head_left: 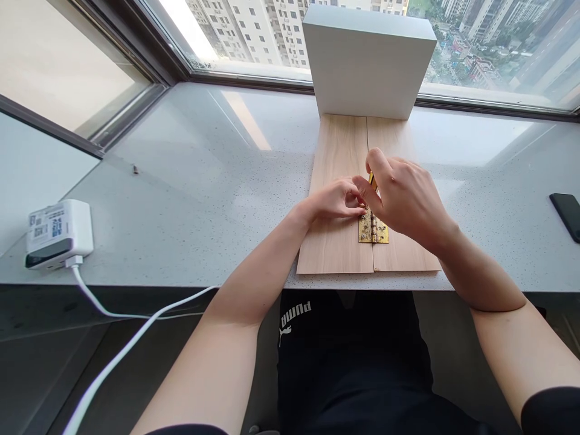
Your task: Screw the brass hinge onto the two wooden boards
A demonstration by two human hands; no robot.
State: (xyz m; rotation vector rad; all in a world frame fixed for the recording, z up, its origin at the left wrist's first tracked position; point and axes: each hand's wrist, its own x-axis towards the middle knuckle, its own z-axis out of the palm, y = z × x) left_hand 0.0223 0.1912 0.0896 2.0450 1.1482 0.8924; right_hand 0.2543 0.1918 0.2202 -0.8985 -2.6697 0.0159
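Two pale wooden boards (338, 148) lie side by side on the white counter, their seam running away from me. A brass-coloured butt hinge (373, 231) lies flat across the seam, one leaf on each board, with small screws or holes showing in it. My right hand (403, 193) is wrapped round a yellow and black screwdriver (372, 180), held over the hinge; its tip is hidden. My left hand (338, 198) rests at the hinge's upper left part, thumb and fingers pinched together close to the screwdriver. What they pinch is too small to make out.
A large white box (369, 72) stands at the boards' far end, before the window. A white device (58, 234) with a thick cable (136, 338) sits at the counter's left. A black phone (566, 214) lies at the far right. The counter's front edge is close to me.
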